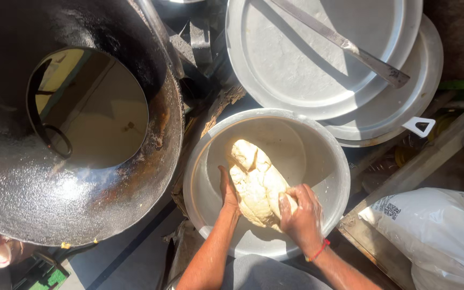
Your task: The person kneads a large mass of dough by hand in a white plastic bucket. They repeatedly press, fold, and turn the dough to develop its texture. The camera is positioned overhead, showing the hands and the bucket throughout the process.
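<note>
While you lean over the pale metal bowl point(210, 161), both of your hands are down inside it on the lump of dough point(256, 180), which lies lengthwise across the bowl's floor, a little toward your side. Your left hand point(228, 190) lies flat and fairly open against the dough's left flank, fingers pointing away from you, as if to brace the lump so it does not slide. Your right hand point(302, 212), with a red thread at the wrist, is curled closed over the near right end of the dough, gripping a fold of it; flour dusts the knuckles. The bowl's deep walls keep the dough contained, and I judge that is why it is worked here rather than on a flat surface. Just left of the bowl sits a large black wok point(81, 215) with a pool of oil point(98, 113) in its hollow, close enough to reach without stepping. Beyond the bowl two wide metal trays point(414, 102) are stacked, and a long flat metal utensil point(345, 43) rests across the upper one. At your right, a white plastic sack point(441, 231) lies on its side; it carries a small square black-and-white code patch near its upper left corner, its other print too small to tell.
</note>
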The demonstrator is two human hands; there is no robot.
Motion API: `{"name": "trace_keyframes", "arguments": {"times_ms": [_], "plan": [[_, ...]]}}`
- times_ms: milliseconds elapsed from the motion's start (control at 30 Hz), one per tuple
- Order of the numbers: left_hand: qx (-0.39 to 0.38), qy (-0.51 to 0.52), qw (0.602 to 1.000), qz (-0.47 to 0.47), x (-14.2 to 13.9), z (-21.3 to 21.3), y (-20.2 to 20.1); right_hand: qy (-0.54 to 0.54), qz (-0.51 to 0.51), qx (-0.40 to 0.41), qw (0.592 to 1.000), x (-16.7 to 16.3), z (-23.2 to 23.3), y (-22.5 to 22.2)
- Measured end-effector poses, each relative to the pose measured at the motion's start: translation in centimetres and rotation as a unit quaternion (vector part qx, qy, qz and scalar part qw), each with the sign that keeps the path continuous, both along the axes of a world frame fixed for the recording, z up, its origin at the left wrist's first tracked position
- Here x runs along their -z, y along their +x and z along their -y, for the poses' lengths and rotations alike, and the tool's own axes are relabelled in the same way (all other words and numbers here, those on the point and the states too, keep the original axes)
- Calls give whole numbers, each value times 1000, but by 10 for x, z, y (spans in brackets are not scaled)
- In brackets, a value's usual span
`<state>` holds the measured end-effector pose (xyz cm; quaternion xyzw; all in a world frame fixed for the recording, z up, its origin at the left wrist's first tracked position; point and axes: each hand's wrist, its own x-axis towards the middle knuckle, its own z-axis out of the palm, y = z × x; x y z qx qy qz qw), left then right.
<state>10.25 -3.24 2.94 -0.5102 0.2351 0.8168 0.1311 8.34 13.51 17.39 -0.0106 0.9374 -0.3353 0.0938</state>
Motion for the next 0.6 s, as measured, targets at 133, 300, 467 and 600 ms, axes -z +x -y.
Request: {"name": "trace_keyframes", "arguments": {"times_ms": [133, 300, 467, 600], "plan": [[192, -217, 948, -135, 21, 12, -20, -122, 102, 101, 982, 13, 12, 32], [299, -390, 870, -30, 0, -2, -36, -151, 108, -5, 983, 61, 3, 8], [255, -736, 601, -176, -51, -50, -52, -199, -26, 98, 975, 80, 9, -38], [321, -717, 618, 7, -44, -65, -68, -318, 88, 318, 889, 104, 47, -63]]}}
